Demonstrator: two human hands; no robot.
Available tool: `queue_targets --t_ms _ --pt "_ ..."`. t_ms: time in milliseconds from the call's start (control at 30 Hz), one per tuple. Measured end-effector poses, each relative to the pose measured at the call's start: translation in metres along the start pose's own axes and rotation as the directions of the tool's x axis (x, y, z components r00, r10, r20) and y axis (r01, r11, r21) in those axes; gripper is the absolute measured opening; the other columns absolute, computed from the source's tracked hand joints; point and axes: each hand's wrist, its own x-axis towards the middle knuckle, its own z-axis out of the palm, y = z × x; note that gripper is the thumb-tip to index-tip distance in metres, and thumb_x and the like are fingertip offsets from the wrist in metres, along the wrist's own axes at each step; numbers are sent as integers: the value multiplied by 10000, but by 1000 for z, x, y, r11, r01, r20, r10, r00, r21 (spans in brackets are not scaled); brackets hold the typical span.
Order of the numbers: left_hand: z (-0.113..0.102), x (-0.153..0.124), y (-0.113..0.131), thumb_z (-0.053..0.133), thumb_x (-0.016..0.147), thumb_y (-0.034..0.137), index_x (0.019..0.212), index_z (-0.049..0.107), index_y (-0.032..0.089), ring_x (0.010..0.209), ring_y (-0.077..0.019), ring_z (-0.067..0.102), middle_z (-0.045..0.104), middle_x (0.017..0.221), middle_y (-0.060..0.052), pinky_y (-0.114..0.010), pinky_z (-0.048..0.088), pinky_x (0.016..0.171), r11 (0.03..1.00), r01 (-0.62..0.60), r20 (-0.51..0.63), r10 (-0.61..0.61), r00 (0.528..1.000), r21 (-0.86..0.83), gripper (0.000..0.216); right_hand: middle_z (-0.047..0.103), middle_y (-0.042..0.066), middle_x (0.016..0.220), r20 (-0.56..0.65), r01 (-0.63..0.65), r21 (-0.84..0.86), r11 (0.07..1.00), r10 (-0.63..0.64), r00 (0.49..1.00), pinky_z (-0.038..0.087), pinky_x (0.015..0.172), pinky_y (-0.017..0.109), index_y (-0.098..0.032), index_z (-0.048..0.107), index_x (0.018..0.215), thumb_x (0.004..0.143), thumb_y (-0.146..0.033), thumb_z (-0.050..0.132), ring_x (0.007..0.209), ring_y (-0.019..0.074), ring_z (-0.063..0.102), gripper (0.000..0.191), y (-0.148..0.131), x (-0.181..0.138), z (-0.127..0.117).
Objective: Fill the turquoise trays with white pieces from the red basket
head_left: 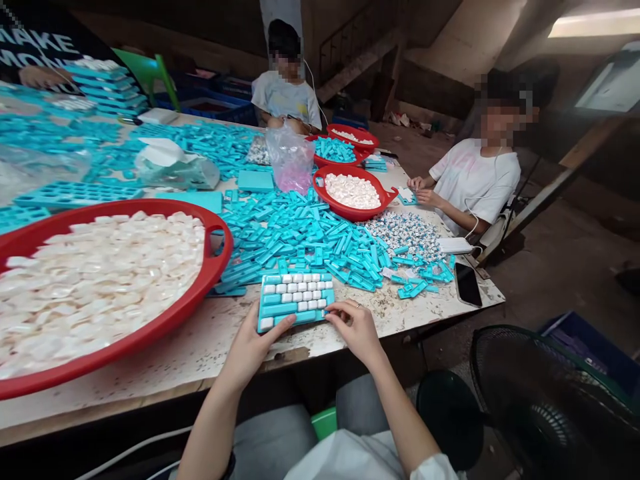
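Observation:
A small turquoise keyboard (295, 299) with rows of white keycaps lies near the table's front edge, slightly tilted. My left hand (257, 340) grips its left end, the thumb lying over the lower left keys. At the lower right corner, my right hand (356, 327) has thumb and forefinger pinched together against the board. A tiny white bit shows at those fingertips, too small to name. Just beyond the keyboard spreads a heap of loose turquoise plastic pieces (300, 230).
A large red basket (219, 250) of white keycaps stands at left, with a smaller red basket (350, 215) farther back. Small blue-and-white parts (405, 233) and a phone (467, 285) lie at right. Co-workers sit around the table. A fan (550, 407) stands at lower right.

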Motion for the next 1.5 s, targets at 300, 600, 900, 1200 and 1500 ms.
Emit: queue_targets --t_ms 300,600,900,1200,1500 --pt "3 -2 9 769 647 541 1276 585 183 1271 -372 605 654 1374 -130 -490 475 1110 998 58 -31 -58 998 13 747 675 2 853 -53 -10 -21 1000 9 999 464 658 231 -241 792 966 878 -196 720 640 115 549 123 -1 1 2" --pt "2 3 8 784 610 591 1327 569 219 1318 -359 565 619 1426 -104 -510 390 1167 996 61 -12 -60 998 59 836 644 14 1000 -47 -30 -30 999 29 998 504 721 220 -268 780 978 906 -236 704 767 123 636 110 -3 2 2" --pt "1 4 8 794 565 627 1333 569 240 1333 -383 546 621 1425 -100 -540 374 1166 996 73 -30 -71 997 54 888 670 -8 949 0 -51 -166 985 52 999 474 764 219 -296 753 1060 964 -284 648 832 136 643 143 -11 0 0" --pt "0 4 7 782 635 621 1360 562 206 1348 -387 529 600 1449 -110 -532 370 1168 996 51 -19 -50 999 71 864 684 -5 960 -3 -53 -225 973 54 999 482 755 218 -304 755 1074 980 -312 629 809 132 650 158 -8 -1 2" --pt "1 4 13 770 624 613 1340 578 184 1330 -395 545 638 1403 -119 -532 386 1155 993 76 -37 -73 997 95 857 700 -3 968 18 -31 -255 967 37 999 496 774 226 -311 745 1088 988 -300 611 836 147 663 167 -11 0 0"
